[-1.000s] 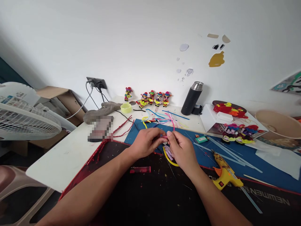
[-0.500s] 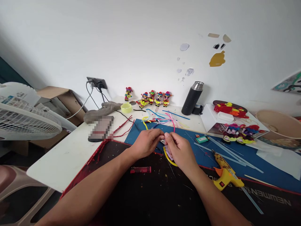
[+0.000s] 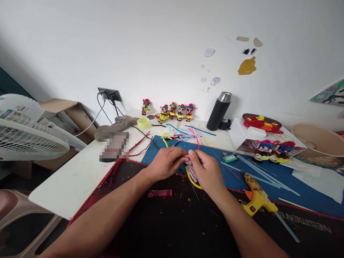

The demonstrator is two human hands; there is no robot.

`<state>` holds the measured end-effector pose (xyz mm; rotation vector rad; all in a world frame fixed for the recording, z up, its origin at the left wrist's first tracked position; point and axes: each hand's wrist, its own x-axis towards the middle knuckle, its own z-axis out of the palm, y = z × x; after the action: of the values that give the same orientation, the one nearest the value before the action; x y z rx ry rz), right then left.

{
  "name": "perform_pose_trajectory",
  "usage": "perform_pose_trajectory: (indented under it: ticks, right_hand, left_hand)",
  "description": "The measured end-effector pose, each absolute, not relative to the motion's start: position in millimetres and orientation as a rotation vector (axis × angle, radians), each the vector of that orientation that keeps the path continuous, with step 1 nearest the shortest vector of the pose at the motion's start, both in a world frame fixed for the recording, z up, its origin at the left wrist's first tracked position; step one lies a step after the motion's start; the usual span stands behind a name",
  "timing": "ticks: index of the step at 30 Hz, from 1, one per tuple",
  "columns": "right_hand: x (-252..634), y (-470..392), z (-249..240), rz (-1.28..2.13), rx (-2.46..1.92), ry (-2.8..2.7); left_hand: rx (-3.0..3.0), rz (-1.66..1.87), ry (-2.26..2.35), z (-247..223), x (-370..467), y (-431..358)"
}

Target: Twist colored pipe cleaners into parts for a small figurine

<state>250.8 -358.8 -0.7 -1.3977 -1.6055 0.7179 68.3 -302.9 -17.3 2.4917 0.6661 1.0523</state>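
Note:
Over the blue mat my left hand (image 3: 165, 163) is closed, thumb and fingers pinching a pink pipe cleaner (image 3: 186, 156). My right hand (image 3: 205, 166) meets it fingertip to fingertip and is closed on the same strand. A pink end (image 3: 198, 145) rises behind the right fingers; whether it belongs to that strand is hidden. Below the right palm shows a lilac fuzzy piece (image 3: 190, 170) beside a curved yellow pipe cleaner (image 3: 194, 182). The hand partly covers both, and I cannot tell whether it holds them.
A pink lighter (image 3: 159, 193) lies on the black mat (image 3: 172, 222). At right is a yellow glue gun (image 3: 258, 200) near clear glue sticks (image 3: 263, 173). Loose pipe cleaners (image 3: 188, 134), small figures (image 3: 172, 111) and a black flask (image 3: 219, 113) stand or lie behind. A fan (image 3: 29, 129) is at left.
The pink pipe cleaner now shows between the fingertips, which have parted slightly. Both hands stay in nearly the same place, and the view has shifted a little.

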Motion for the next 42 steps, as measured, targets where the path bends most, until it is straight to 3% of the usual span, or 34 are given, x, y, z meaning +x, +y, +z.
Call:
perform_pose_trajectory:
  ticks: [13, 29, 42]
  right_hand:
    - [251, -356, -12, 0.695, -1.357, -1.69]
    - [251, -358, -4, 0.866, -1.322, -1.526]
    - [251, -358, -6, 0.852, -1.344, -1.607]
  left_hand:
    - [2.354, 0.877, 0.817, -16, 71, -307]
    - [2.321, 1.149, 0.755, -21, 72, -305]
    - [2.391, 1.086, 0.82, -17, 70, -306]
